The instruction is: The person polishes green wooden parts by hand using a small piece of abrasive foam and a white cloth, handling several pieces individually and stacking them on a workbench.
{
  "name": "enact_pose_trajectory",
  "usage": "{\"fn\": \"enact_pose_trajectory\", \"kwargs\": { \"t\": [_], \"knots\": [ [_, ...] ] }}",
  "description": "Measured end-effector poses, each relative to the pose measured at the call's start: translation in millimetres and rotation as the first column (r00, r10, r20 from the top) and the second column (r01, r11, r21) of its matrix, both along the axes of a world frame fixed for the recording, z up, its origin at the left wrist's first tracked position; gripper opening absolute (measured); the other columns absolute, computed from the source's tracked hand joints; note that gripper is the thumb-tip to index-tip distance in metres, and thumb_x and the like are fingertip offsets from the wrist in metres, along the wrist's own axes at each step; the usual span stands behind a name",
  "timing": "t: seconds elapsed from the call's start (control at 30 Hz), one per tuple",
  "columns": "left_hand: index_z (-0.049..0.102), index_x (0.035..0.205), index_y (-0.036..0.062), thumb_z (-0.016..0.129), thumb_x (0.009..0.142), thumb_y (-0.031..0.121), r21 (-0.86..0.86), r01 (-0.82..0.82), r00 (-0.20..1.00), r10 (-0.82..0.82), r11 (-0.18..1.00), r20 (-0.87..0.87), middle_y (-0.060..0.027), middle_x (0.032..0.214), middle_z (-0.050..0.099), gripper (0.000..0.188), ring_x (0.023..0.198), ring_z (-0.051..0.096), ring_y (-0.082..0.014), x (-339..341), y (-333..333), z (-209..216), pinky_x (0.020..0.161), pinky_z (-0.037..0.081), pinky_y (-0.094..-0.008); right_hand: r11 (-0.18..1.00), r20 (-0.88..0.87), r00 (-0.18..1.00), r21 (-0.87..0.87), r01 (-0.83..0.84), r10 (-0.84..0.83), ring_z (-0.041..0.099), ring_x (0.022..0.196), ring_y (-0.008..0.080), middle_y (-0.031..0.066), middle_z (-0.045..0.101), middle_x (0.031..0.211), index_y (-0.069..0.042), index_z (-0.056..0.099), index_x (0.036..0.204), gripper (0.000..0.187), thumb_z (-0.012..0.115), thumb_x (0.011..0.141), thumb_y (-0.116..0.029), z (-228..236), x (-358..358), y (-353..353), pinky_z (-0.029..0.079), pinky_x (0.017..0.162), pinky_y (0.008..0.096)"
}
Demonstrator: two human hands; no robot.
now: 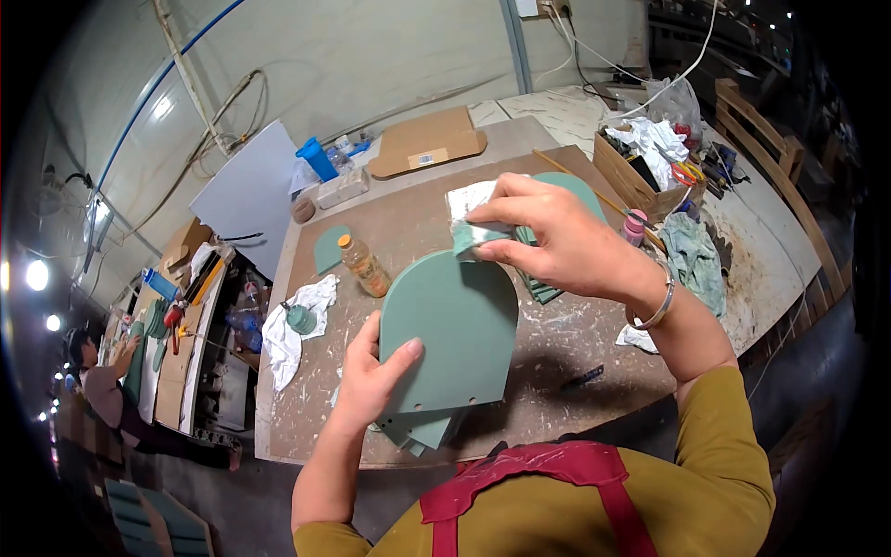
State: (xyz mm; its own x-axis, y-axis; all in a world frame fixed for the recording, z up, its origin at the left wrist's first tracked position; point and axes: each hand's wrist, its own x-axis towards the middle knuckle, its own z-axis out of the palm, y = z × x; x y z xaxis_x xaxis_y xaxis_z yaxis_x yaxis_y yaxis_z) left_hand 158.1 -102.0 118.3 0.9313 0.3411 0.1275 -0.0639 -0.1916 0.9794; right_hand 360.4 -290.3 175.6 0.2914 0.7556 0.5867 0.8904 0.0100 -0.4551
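My left hand [373, 369] grips a flat green panel [450, 334] with a rounded top, its thumb on the face and its fingers behind the left edge. The panel is tilted up off the table, with small holes along its straight lower edge. In my right hand [566, 237] a white cloth pad [471, 206] with green stains is pinched at the panel's top edge. Below the held panel lie more green panels [429, 429], fanned out. Another green panel stack [538, 290] shows partly behind my right hand. A bottle of amber liquid [365, 266] stands left of the held panel.
On the left, a small green-smeared jar [300, 320] sits on a white rag [281, 345]. Cardboard [432, 139] and a blue cup [317, 160] are at the back. A crowded box [640, 176], pink bottle [634, 226] and stained cloth [694, 260] lie right. Another person [109, 385] works far left.
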Motion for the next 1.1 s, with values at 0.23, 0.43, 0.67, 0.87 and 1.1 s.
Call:
{"fn": "enact_pose_trajectory", "kwargs": {
  "t": [0.23, 0.43, 0.67, 0.87, 1.1],
  "knots": [
    [0.055, 0.119, -0.0018, 0.068, 0.09, 0.016, -0.015, -0.012, 1.0, 0.012, 1.0, 0.011, -0.0058, 0.107, 0.062, 0.036, 0.1, 0.056, -0.0118, 1, -4, -8, 0.087, 0.047, -0.0284, 0.994, 0.01, 1.0, -0.103, 0.03, -0.029, 0.062, 0.09, 0.0323, 0.0153, 0.06, 0.097, 0.0, 0.068, 0.105, 0.027, 0.067, 0.087, -0.021, -7, 6, -6, 0.05, 0.079, 0.0408],
    [0.055, 0.121, -0.0028, 0.068, 0.091, 0.015, 0.047, 0.017, 0.999, -0.016, 0.999, -0.031, -0.0064, 0.108, 0.062, 0.037, 0.1, 0.057, -0.0124, 6, -2, -11, 0.088, 0.047, -0.0286, 0.999, -0.022, 0.999, -0.038, -0.026, 0.025, 0.062, 0.093, 0.0328, 0.0166, 0.06, 0.097, 0.001, 0.068, 0.106, 0.031, 0.067, 0.088, -0.024, -3, 1, 9, 0.05, 0.081, 0.0403],
    [0.054, 0.122, -0.0024, 0.068, 0.091, 0.013, -0.057, 0.002, 1.0, -0.003, 0.998, -0.02, -0.0066, 0.107, 0.063, 0.037, 0.098, 0.058, -0.0115, 3, -1, -14, 0.085, 0.048, -0.0276, 1.0, -0.216, 0.976, -0.023, 0.001, -0.006, 0.058, 0.082, 0.0252, 0.0125, 0.057, 0.09, 0.002, 0.067, 0.11, 0.032, 0.069, 0.088, -0.021, -26, 7, -11, 0.047, 0.073, 0.0345],
    [0.052, 0.127, -0.0014, 0.065, 0.092, 0.013, -0.173, -0.106, 0.986, 0.126, 0.979, 0.111, -0.0093, 0.113, 0.063, 0.04, 0.098, 0.061, -0.013, 9, 9, -18, 0.084, 0.051, -0.0281, 0.997, -0.261, 0.962, 0.005, 0.083, -0.079, 0.058, 0.077, 0.0244, 0.0119, 0.057, 0.088, 0.001, 0.067, 0.109, 0.03, 0.072, 0.086, -0.018, -56, 9, -26, 0.047, 0.069, 0.0337],
    [0.049, 0.133, 0.0003, 0.061, 0.094, 0.014, -0.351, -0.112, 0.987, 0.145, 0.93, 0.068, -0.0112, 0.117, 0.062, 0.044, 0.101, 0.064, -0.0161, 19, 16, -16, 0.086, 0.053, -0.0298, 0.975, -0.279, 0.956, 0.165, 0.146, -0.096, 0.058, 0.076, 0.0259, 0.0115, 0.058, 0.088, 0.001, 0.067, 0.107, 0.028, 0.072, 0.085, -0.014, -48, 2, -34, 0.047, 0.068, 0.0338]
  ]
}}
